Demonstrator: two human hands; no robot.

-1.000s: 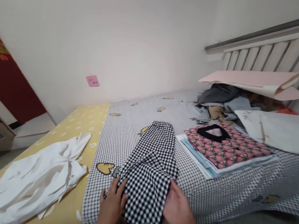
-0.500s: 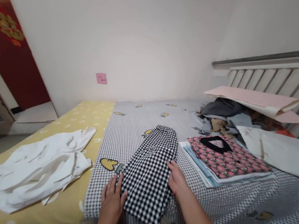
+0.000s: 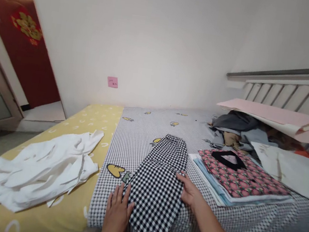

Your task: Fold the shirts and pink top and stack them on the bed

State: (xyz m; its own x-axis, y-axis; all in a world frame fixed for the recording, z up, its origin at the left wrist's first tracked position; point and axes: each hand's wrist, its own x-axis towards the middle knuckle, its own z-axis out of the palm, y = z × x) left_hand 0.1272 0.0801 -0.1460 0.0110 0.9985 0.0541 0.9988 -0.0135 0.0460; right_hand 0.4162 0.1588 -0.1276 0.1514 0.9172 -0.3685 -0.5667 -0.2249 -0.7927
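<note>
A bed with a metal-railed headboard (image 3: 288, 93) fills the view, its black-and-white checked sheet (image 3: 244, 230) running beside a yellow printed cover (image 3: 70, 216). Sheets of pink paper (image 3: 271, 113) lie over a heap of clothes (image 3: 236, 124) well beyond the right hand (image 3: 191, 191), a folded stack topped by a pink print garment (image 3: 242, 179) lies just right of its fingers, and a crumpled white garment (image 3: 33, 167) lies left of the left hand (image 3: 116, 217). Between the hands, a black-and-white gingham garment (image 3: 157, 194) lies flat, stretching away from the fingers toward the bed's far side. Both hands are open and neither grips: the right fingers rest on the garment's right edge, while the left thumb and fingers sit at its left edge. With no grip, a push from either hand could ruck the cloth or skew its edges, and a wide sweep of the right hand could knock the neighbouring stack out of line.
</note>
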